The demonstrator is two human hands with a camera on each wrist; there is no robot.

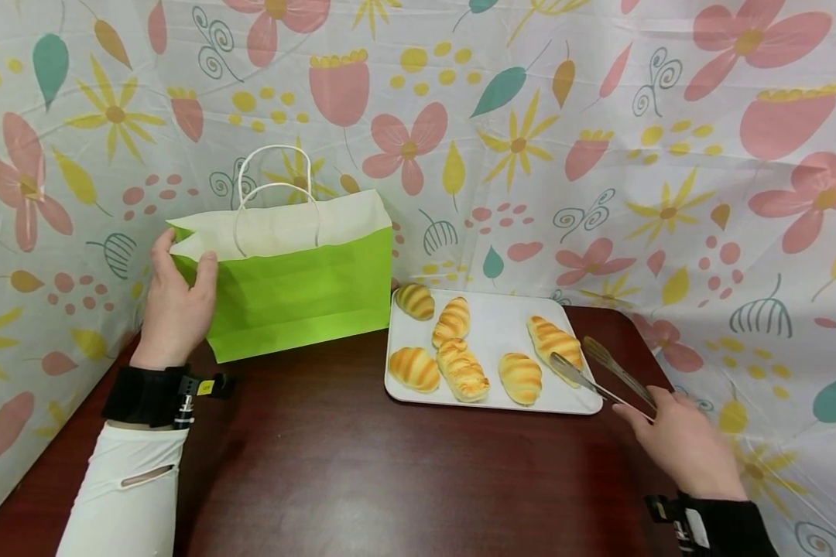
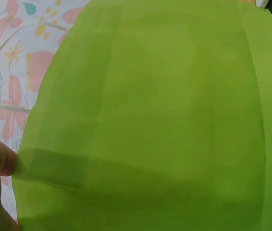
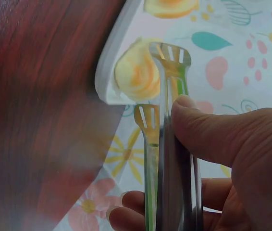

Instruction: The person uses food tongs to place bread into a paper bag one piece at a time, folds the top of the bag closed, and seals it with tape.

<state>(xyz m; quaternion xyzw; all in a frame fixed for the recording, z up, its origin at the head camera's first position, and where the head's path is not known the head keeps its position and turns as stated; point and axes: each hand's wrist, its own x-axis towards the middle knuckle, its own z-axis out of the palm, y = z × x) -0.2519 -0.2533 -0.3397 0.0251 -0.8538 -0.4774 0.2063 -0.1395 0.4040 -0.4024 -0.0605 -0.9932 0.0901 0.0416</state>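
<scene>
A green paper bag [image 1: 299, 290] with a white inside and white handles stands at the back left, its mouth open. My left hand [image 1: 177, 298] grips its left top edge, the thumb on the front; the left wrist view is filled by the bag's green side [image 2: 165, 106]. My right hand [image 1: 693, 445] holds metal tongs [image 1: 580, 373], thumb on one arm and fingers around the other, as the right wrist view shows. The tongs' tips are spread apart at the tray's right end, one tip overlapping a long bread roll [image 1: 550, 336]. Nothing is pinched between them.
A white tray [image 1: 498, 313] right of the bag carries several golden bread rolls, among them a twisted one [image 1: 463, 371] and a rounded one [image 1: 520, 379]. The dark brown table [image 1: 390, 472] meets a flower-printed cloth [image 1: 501, 224] at the back and sides.
</scene>
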